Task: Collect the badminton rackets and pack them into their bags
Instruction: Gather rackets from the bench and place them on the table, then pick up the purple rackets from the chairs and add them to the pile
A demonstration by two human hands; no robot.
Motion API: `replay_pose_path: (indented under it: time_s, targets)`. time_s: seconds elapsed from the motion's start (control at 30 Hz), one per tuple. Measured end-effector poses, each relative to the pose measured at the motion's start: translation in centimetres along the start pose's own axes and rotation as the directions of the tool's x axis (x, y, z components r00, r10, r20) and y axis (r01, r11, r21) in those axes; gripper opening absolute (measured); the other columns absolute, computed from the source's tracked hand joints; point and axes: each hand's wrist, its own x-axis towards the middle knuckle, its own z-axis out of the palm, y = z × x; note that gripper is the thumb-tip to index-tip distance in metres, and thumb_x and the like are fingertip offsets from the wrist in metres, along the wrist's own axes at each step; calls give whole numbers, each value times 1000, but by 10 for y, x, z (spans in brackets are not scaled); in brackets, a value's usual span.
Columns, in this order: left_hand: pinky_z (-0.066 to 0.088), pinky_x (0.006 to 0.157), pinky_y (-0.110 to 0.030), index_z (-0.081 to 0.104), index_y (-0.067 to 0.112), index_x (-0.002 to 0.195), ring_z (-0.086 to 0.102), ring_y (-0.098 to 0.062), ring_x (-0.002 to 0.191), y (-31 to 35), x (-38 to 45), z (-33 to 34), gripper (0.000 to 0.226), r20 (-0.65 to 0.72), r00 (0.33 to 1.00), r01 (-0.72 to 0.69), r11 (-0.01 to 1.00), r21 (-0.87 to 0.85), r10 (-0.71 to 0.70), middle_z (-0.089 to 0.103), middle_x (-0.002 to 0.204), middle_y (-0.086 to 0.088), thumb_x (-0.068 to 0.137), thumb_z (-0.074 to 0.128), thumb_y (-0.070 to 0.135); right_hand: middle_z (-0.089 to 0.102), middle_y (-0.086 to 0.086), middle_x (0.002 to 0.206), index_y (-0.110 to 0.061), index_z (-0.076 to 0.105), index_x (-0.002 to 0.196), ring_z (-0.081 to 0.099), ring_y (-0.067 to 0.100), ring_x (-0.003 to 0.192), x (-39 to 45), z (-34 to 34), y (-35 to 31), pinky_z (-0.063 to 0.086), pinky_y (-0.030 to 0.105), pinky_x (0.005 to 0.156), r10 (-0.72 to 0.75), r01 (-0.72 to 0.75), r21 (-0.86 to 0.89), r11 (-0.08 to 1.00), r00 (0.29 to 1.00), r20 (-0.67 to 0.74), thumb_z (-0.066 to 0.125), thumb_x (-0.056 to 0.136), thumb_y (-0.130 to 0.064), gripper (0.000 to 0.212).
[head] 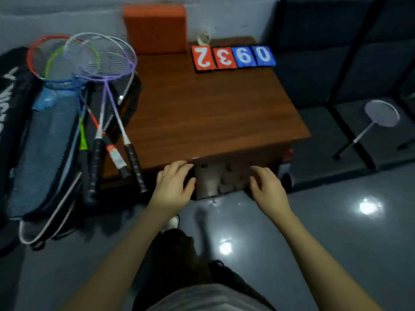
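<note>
Brown wood table (pixel 213 113) sitting just past two bare hands.

Both hands are hovering at the near edge of the table, holding nothing — the left hand (pixel 174 186) is showing loose, slightly bent fingers, and the right hand (pixel 268 187) is looking the same. Up and to the left of the left hand, a bunch of rackets (pixel 98 93) is lying partly on the table and partly on a blue and black bag (pixel 42 151). Far to the right of the right hand, one more racket (pixel 372 123) is resting on a dark seat (pixel 318 131). Number cards (pixel 233 57) are sitting at the far side of the table.
</note>
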Motion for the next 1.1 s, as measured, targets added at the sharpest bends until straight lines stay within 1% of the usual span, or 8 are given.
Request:
replay_pose_path:
  time_s: [0.13,0.37,0.47,0.63,0.73,0.87,0.97,1.1]
  targets:
    - [22,99,-29,48,14,131,38,-20,124,35,-6,59,41,144,989,27,1000,-9,-26,45,134,-3,93,45,29,56,8,123,-11,52,127,56,25,102,-51,-20,71,46,33,80,235,-235,76,969,972,4,46,95,-18,33]
    - [34,97,-31,48,8,131,44,-26,120,63,13,152,40,420,900,111,993,47,-120,46,134,-8,93,49,18,63,11,110,-12,52,127,55,20,76,-108,-22,174,47,33,70,587,-594,163,788,804,97,42,95,-17,34]
    - [39,95,-34,46,7,131,49,-27,115,83,35,189,39,530,830,163,984,71,-176,44,135,-12,93,48,19,62,12,116,-12,53,127,60,26,94,-103,-30,216,50,38,81,661,-675,138,725,738,139,43,95,-17,34]
    - [43,94,-34,53,5,123,53,-26,109,122,90,249,31,613,767,164,981,101,-191,53,125,-16,94,48,16,54,12,129,-10,46,133,55,27,112,-65,-59,290,47,40,89,701,-721,44,691,684,201,41,97,-23,38]
    - [41,88,-28,51,6,124,53,-23,109,157,127,276,31,650,735,162,981,110,-194,51,126,-13,95,47,16,51,11,131,-10,45,134,54,27,111,-41,-87,330,47,40,88,710,-725,-27,688,665,233,39,98,-23,39]
    - [43,91,-32,50,8,124,52,-22,109,208,175,297,31,695,706,109,991,83,-136,48,127,-13,95,46,16,52,12,130,-10,48,131,56,29,107,-10,-126,371,49,40,85,714,-721,-63,691,664,223,38,98,-23,37]
    - [43,95,-36,53,3,122,53,-29,109,254,210,312,31,682,729,46,998,43,-64,52,123,-18,93,49,14,54,11,128,-11,50,129,57,28,106,16,-155,397,49,40,86,734,-747,11,664,655,179,39,98,-23,35]
    - [38,91,-25,56,3,121,55,-27,107,327,267,340,31,640,768,-14,999,-48,41,55,121,-16,91,51,12,59,11,123,-12,53,126,58,27,104,65,-201,441,48,37,84,746,-748,116,653,662,72,41,97,-22,33]
